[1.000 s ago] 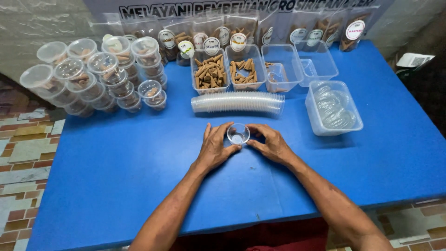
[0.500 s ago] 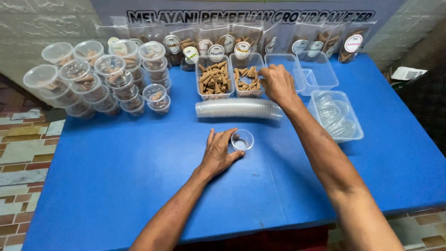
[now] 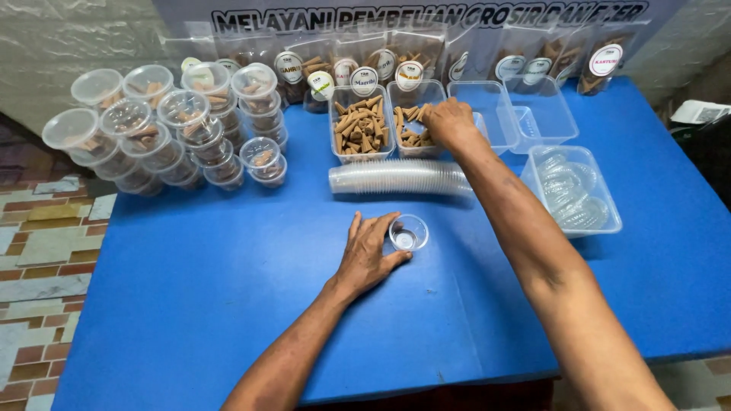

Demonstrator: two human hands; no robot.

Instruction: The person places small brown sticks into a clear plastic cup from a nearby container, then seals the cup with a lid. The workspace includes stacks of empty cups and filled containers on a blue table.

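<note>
On the blue table (image 3: pixel 190 289), near its middle, your left hand (image 3: pixel 367 255) lies palm down with the fingers loosely spread, thumb and forefinger curved against the side of a small clear cup (image 3: pixel 408 232). That cup stands upright on the table, open end up, just right of the hand.

Your right hand (image 3: pixel 449 122) reaches across to the far side and rests over the rim of a clear tub of brown cone-shaped pieces (image 3: pixel 415 125). The fingers curl down into the tub; whether they pinch a piece cannot be told from this view.

Beside it on the left stands a second tub of cones (image 3: pixel 361 129), fuller than the first. 2 empty clear tubs (image 3: pixel 525 114) stand to the right. A long nested sleeve of clear cups (image 3: pixel 400 176) lies on its side between the tubs and the small cup. A tub of clear lids (image 3: pixel 572 190) sits at the right. Stacks of lidded, filled cups (image 3: pixel 167 125) stand at the far left. Labelled pouches (image 3: pixel 365 72) line the rear edge.
</note>
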